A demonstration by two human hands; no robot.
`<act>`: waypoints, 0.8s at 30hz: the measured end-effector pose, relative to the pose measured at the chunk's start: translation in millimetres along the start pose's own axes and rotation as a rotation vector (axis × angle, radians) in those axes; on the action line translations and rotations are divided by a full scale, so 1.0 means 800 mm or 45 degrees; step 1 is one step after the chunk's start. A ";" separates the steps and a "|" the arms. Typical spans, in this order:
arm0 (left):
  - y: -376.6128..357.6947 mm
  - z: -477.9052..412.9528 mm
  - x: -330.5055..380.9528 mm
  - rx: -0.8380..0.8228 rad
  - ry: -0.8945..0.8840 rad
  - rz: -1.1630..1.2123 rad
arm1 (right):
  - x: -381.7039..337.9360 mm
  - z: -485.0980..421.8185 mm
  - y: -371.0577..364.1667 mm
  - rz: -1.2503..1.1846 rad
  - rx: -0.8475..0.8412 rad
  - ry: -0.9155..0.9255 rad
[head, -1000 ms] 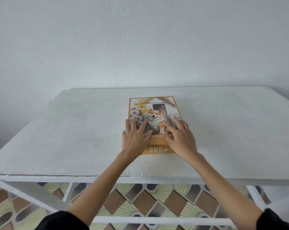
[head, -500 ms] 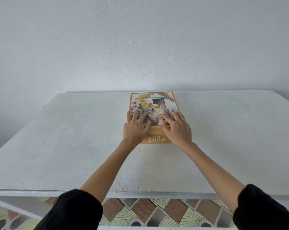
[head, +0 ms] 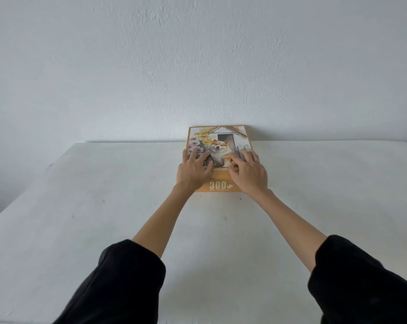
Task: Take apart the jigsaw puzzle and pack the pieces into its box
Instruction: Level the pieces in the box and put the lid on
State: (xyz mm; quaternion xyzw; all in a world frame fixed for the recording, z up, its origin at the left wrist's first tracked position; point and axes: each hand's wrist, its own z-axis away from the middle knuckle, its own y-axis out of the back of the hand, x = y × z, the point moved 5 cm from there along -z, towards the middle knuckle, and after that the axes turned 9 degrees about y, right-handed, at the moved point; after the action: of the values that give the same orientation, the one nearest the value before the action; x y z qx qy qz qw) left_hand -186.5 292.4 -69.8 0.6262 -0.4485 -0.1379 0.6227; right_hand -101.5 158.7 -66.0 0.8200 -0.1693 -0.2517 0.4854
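Spread flat, the left grip [head: 194,170] rests on the lid of the jigsaw puzzle box [head: 221,136], over the lid's 8 o'clock part. Its fingers [head: 203,157] are straight, slightly fanned and point toward 1 o'clock, reaching the printed flowers and the dog's flank. The heel of the hand overlaps the box's left edge. It pinches nothing.

The right grip [head: 248,173] is spread flat in the same way over the lid's 4 o'clock part. Its fingers [head: 246,155] are straight and point toward 11 o'clock, with the tips at the printed fence. It too curls round nothing. The two thumbs come near each other at the middle of the lid; I cannot tell whether they touch.

The box lies closed at the 12 o'clock end of the white table [head: 104,206], its long sides running from 6 to 12 o'clock. Its far end shows against the white wall [head: 197,66]; I cannot tell whether it touches the wall. The lid has an orange border and a picture of a smiling dog before a small house with yellow flowers. "300" and a puzzle-piece mark are printed at the near edge, between the wrists.

Both forearms are bare. The black left sleeve [head: 118,284] is at 7 o'clock of the view, and the right sleeve [head: 361,281] is at 5 o'clock.
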 end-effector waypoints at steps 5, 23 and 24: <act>-0.002 -0.013 -0.003 0.013 -0.015 0.013 | 0.002 -0.009 -0.005 0.024 0.046 -0.004; 0.010 0.049 -0.015 0.023 -0.079 0.023 | -0.022 0.062 0.020 0.019 0.183 0.110; 0.014 0.070 -0.020 0.024 -0.081 0.060 | -0.025 0.083 0.021 -0.007 0.223 0.168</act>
State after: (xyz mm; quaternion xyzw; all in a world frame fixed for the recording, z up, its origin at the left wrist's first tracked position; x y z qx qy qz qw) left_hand -240.9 269.0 -76.3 0.6166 -0.4837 -0.1388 0.6054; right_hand -156.6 114.0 -72.7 0.8745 -0.1561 -0.1829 0.4211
